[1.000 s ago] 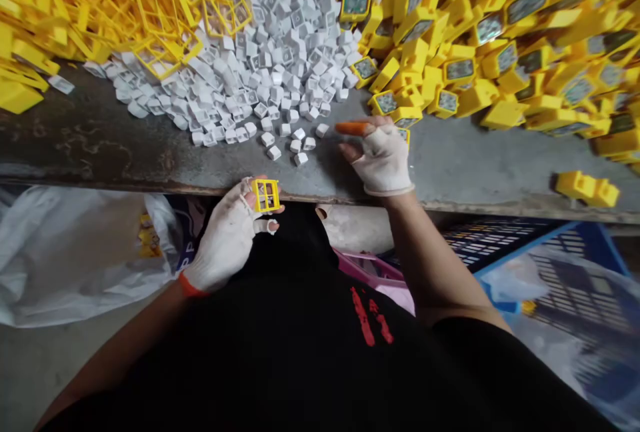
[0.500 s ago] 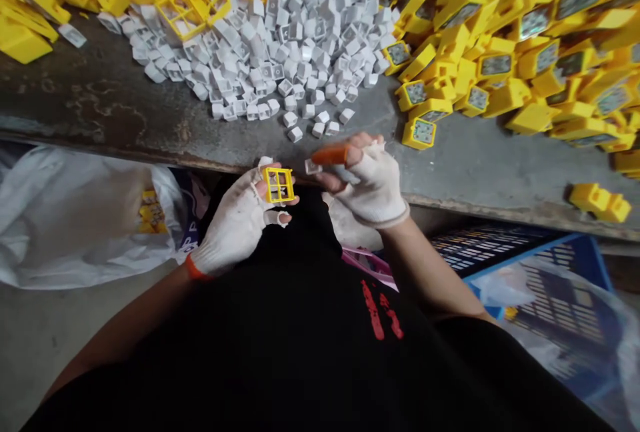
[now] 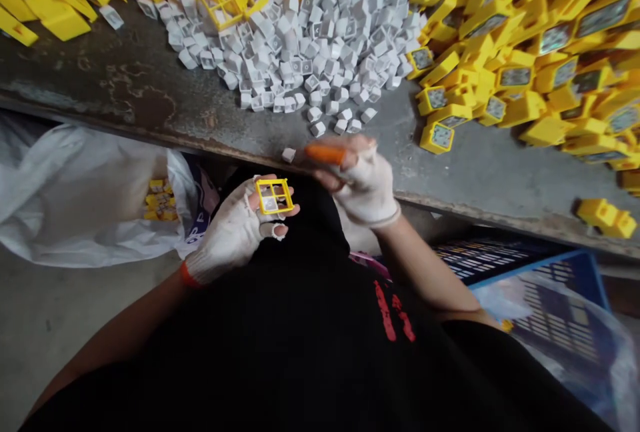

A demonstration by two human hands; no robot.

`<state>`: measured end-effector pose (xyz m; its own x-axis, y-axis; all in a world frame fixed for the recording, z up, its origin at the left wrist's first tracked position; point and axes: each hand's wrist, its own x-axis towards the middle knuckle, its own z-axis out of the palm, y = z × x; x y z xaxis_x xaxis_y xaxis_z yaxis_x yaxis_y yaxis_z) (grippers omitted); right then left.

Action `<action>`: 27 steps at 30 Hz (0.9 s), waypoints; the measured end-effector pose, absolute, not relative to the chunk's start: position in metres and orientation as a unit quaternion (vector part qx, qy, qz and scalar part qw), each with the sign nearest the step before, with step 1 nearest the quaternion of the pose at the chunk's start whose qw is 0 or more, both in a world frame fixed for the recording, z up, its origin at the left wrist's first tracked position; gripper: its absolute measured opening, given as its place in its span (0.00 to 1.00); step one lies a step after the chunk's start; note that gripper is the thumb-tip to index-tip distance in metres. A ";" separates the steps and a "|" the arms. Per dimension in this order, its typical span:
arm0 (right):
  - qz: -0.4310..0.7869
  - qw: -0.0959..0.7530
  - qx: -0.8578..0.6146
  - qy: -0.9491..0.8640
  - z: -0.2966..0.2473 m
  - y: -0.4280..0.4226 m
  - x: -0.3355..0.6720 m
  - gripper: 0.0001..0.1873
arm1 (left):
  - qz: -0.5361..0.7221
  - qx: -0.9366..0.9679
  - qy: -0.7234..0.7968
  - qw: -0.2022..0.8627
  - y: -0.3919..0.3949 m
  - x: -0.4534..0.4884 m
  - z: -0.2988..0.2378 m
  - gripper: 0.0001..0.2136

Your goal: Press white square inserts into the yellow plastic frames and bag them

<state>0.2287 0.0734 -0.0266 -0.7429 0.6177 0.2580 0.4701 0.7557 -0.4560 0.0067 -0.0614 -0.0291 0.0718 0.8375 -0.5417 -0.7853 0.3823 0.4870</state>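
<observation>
Left hand (image 3: 231,235) pinches a yellow plastic frame (image 3: 274,196); right hand (image 3: 365,185) curled, blurred, grip unclear. Loose white cap (image 3: 289,155) lies near the bench front edge (image 3: 210,147): a stray knuckle could knock it off.

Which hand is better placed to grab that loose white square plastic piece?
Right, probably: the right hand, orange finger cot on, is closest to the loose white square plastic piece, while the left hand is holding a yellow plastic grid frame.
</observation>
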 end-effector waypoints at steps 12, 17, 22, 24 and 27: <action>0.183 0.160 -0.282 -0.928 -0.019 0.073 0.191 0.21 | 0.613 0.049 0.419 0.668 -0.069 0.001 -0.025 0.13; 0.129 0.162 -0.284 -0.936 -0.016 0.048 0.197 0.20 | 0.603 0.079 0.409 0.680 -0.068 0.006 -0.024 0.17; 0.087 0.135 -0.269 -0.950 -0.029 0.035 0.204 0.16 | 0.558 0.094 0.403 0.719 -0.062 0.005 -0.029 0.16; 0.105 0.144 -0.260 -0.949 -0.028 0.043 0.215 0.17 | 0.556 0.085 0.402 0.723 -0.058 0.006 -0.030 0.16; 0.106 0.158 -0.348 -0.918 -0.022 0.077 0.235 0.18 | 0.562 0.075 0.405 0.717 -0.051 0.008 -0.028 0.15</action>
